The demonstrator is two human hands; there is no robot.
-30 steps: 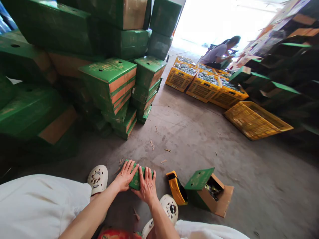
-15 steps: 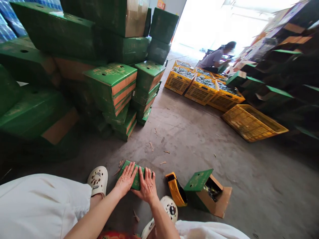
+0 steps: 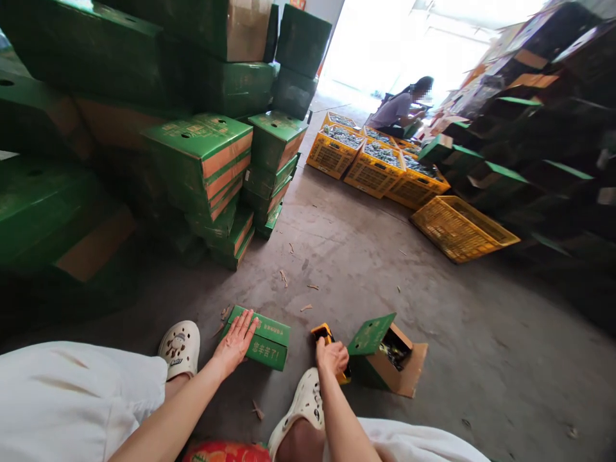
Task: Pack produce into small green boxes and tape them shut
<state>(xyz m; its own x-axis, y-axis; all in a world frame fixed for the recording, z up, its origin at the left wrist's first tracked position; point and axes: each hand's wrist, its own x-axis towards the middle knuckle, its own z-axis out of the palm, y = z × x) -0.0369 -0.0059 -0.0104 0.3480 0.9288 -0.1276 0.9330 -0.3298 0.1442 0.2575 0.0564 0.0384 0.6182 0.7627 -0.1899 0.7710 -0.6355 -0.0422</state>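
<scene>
A closed green cardboard box (image 3: 267,343) with pale printed characters lies on the floor between my feet. My left hand (image 3: 237,339) rests flat on its top, fingers stretched out. To the right, my right hand (image 3: 332,357) has its fingers curled round a yellow-and-black tape dispenser (image 3: 321,332) that is partly hidden under it. Close beyond that stands an open green box (image 3: 373,338), its flaps raised, with dark wrapped contents showing inside.
Green boxes (image 3: 206,138) are stacked high on the left, more on the right (image 3: 500,176). Yellow crates (image 3: 373,173) full of small packets stand ahead, near a seated person (image 3: 399,109). A tilted yellow crate (image 3: 462,231) lies nearer. Scraps (image 3: 283,278) litter the floor.
My right hand has left the green box, moved right and closed round the tape dispenser. My left hand stays on the box. The whole view has shifted slightly.
</scene>
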